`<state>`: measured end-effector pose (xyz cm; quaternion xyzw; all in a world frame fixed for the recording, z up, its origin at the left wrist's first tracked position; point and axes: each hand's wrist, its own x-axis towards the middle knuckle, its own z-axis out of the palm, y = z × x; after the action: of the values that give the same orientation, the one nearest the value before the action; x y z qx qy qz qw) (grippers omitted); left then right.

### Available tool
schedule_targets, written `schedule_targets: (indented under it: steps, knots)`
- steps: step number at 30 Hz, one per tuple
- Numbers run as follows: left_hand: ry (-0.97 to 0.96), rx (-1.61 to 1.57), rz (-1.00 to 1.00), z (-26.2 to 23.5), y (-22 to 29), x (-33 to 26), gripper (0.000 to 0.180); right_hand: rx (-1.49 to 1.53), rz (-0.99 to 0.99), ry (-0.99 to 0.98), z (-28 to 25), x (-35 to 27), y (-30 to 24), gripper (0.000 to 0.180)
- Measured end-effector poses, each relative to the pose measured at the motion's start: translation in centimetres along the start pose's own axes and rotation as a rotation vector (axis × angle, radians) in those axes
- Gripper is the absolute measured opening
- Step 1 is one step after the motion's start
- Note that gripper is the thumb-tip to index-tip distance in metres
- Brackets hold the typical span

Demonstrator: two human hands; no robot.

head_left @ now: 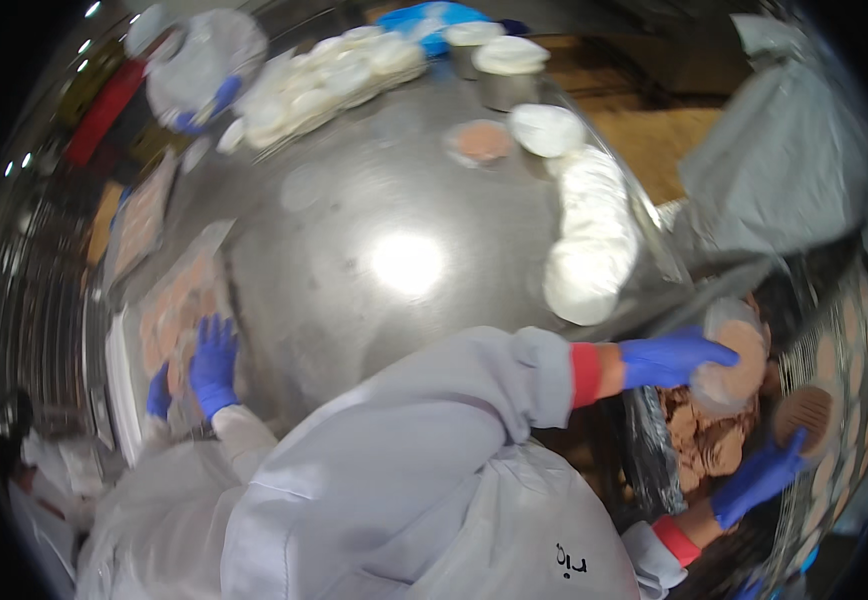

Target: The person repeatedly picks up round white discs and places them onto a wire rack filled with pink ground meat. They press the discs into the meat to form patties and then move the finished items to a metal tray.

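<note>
Over at the right, my left hand [669, 358], in a blue glove, grips a round pale sheet with a flat pinkish meat patty [742, 362] on it. Below it is an open bin lined with dark plastic, holding broken meat pieces [719, 440]. My right hand [762, 478], also gloved in blue, has its fingers on a darker, ridged patty [804, 415] at the edge of a wire conveyor belt [829, 465]. More patties lie on that belt. Both my arms wear grey sleeves with red cuffs.
A steel table [354, 200] bears a fanned row of white round sheets [594, 235], one patty [484, 142], lidded metal containers [510, 75] and stacked white rounds [329, 75]. At left, a co-worker's gloved hands [214, 365] touch a tray of patties [179, 300]. A grey bag [789, 160] stands far right.
</note>
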<state>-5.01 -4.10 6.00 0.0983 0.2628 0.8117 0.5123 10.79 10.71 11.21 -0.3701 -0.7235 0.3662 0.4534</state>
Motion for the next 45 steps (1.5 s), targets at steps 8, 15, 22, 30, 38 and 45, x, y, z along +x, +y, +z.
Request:
schedule_targets:
  steps: [8, 15, 22, 30, 38, 45]
  knots:
    - [0.641, -0.418, 0.954, -22.1, 14.7, -21.8, 0.013, 0.987, 1.011, -1.255, 21.4, -15.9, -8.0, 0.047]
    - [0.859, -0.477, 1.003, -23.1, 15.3, -19.9, 0.013, 1.028, 1.139, -1.495, 23.4, -19.7, -9.8, 0.048]
    - [0.316, -0.094, 0.208, -10.5, 6.4, 0.4, 0.044, 0.944, 0.584, -0.332, 9.5, -8.5, -1.1, 0.046]
    - [-0.203, 0.226, -0.31, 3.4, -8.0, 13.4, 0.042, -1.004, -0.337, 0.165, -2.5, 2.7, 8.1, 0.068]
    - [-0.173, 0.625, 0.365, 6.4, -3.8, 3.9, 0.026, 0.918, 0.49, 0.162, -0.3, -3.8, 6.1, 0.048]
    - [0.019, 1.515, 0.682, -9.4, 3.0, -1.7, 0.037, 1.567, 0.782, -0.197, 1.0, -5.3, -0.7, 0.065]
